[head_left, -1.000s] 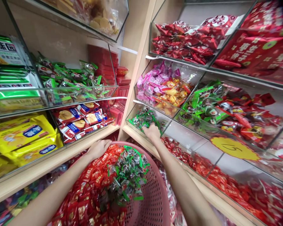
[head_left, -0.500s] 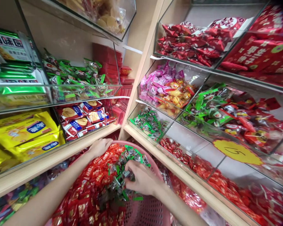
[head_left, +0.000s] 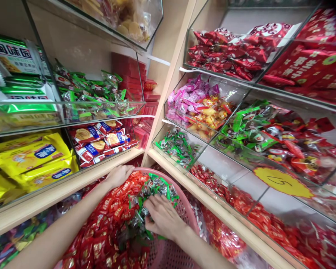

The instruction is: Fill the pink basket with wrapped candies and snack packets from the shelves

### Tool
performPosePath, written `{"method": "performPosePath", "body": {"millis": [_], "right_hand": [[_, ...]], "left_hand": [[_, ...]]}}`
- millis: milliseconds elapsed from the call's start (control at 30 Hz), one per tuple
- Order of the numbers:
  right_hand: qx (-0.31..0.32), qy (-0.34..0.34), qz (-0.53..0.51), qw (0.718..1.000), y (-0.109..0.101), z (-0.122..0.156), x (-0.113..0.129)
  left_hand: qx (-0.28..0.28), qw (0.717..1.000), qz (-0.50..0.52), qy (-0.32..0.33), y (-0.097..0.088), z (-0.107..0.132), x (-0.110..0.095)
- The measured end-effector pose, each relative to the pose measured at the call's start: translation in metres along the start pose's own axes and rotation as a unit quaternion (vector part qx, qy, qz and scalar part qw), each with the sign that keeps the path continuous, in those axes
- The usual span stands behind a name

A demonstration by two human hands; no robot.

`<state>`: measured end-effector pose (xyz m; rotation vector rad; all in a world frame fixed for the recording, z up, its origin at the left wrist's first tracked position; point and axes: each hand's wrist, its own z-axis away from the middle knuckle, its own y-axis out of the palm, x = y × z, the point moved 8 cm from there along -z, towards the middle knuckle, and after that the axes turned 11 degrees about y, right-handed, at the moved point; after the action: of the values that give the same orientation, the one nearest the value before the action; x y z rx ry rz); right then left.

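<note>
The left hand [head_left: 120, 175] grips the basket [head_left: 189, 210] rim; the right hand [head_left: 162, 216] half-curls over green candies [head_left: 156, 184], its hold unclear.

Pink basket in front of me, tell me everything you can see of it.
The pink basket looks plastic, with a curved rim and a wall pierced by small holes. It is below the corner of the wooden shelves, its near side cut off by the picture's edge. Red-wrapped packets fill its left part; green-trimmed packets lie right. The left hand is on its far-left rim. What supports it underneath is hidden.
</note>
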<state>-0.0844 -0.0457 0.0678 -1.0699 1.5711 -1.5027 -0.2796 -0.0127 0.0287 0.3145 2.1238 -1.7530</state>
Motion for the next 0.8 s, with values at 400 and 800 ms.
{"method": "performPosePath", "body": {"millis": [400, 800], "right_hand": [[-0.019, -0.011, -0.004, 1.000, 0.006, -0.001, 0.008], [-0.126, 0.070, -0.101, 0.984, -0.059, -0.028, -0.045]], "left_hand": [[0.002, 1.000, 0.000, -0.004, -0.001, 0.000, -0.001], [-0.001, 1.000, 0.001, -0.001, 0.000, 0.000, 0.001]]}}
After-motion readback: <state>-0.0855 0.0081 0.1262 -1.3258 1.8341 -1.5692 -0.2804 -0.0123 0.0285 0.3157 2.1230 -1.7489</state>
